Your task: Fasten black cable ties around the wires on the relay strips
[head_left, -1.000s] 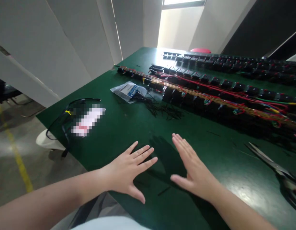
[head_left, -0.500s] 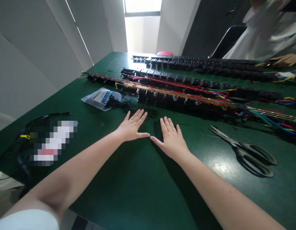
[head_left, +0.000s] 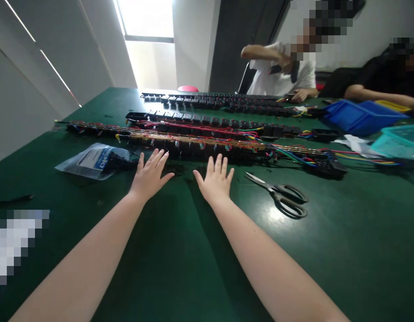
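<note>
My left hand (head_left: 149, 176) is open, fingers spread, palm down over the green table (head_left: 166, 250). Beside it, my right hand (head_left: 215, 179) is spread the same way, and neither holds anything. A gap now lies between the two thumbs. Just beyond my fingertips runs a long black strip of sockets with wires (head_left: 207, 147) along it. Left of my left hand lies a clear plastic bag (head_left: 93, 162) with thin black pieces at its mouth. Scissors (head_left: 277, 192) with dark handles lie right of my right hand, blades slightly apart.
More wired black strips (head_left: 193, 117) lie farther back. At the right stand a blue bin (head_left: 361, 117) and a teal basket (head_left: 399, 142). A blurred-out white item (head_left: 15, 241) lies at the left edge. Across the table are a person in white (head_left: 280, 71) and another in black (head_left: 378, 76).
My view has swung right, bringing the bins and both people into sight. My hands have moved apart, so the thumbs no longer nearly meet. Both stay spread.
</note>
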### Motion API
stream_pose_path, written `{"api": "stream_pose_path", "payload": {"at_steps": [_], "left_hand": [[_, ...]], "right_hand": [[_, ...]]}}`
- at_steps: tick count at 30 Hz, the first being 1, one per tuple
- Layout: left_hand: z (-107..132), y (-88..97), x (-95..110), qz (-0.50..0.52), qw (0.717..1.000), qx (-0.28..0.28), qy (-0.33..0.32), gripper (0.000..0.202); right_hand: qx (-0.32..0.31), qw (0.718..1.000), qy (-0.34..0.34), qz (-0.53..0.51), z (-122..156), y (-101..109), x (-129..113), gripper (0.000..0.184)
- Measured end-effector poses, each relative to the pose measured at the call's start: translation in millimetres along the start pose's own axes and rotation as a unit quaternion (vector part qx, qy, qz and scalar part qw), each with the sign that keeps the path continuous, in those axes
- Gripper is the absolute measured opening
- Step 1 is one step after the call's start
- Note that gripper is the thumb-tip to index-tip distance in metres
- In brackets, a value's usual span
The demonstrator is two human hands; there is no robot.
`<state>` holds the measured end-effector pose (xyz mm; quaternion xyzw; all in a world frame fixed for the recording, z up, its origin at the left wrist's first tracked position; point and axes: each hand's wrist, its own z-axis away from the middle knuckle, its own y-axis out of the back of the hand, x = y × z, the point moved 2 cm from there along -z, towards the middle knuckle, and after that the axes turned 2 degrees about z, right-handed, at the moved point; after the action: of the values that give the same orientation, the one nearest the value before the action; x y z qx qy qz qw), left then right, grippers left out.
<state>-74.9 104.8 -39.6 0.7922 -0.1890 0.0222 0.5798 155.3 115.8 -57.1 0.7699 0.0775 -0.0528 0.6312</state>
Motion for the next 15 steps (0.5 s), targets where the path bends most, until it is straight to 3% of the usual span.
{"api": "stream_pose_path", "payload": {"at_steps": [3,5,12,15], "left_hand": [[4.5,2.5,9.8,0.025,0.998,-0.012,-0.059,0.062],[3.8,1.7,21.4,0.038,0.996,-0.017,-0.084,0.062],[6.3,-7.3,93.4,0.077,0.975,-0.07,-0.199,0.058],[15.9,-11.9,109.7,0.078,0.966,-0.104,-0.225,0.062]], "right_hand": [[0.016,0.997,-0.072,0.006,1.5,1.7,34.4,0.073],[0.028,0.997,-0.077,0.004,-3.3,-1.5,41.6,0.057],[0.06,0.996,0.04,-0.043,-26.8,-19.8,7.8,0.042],[0.08,0.991,0.085,-0.065,-21.9,-13.2,16.9,0.038]]}}
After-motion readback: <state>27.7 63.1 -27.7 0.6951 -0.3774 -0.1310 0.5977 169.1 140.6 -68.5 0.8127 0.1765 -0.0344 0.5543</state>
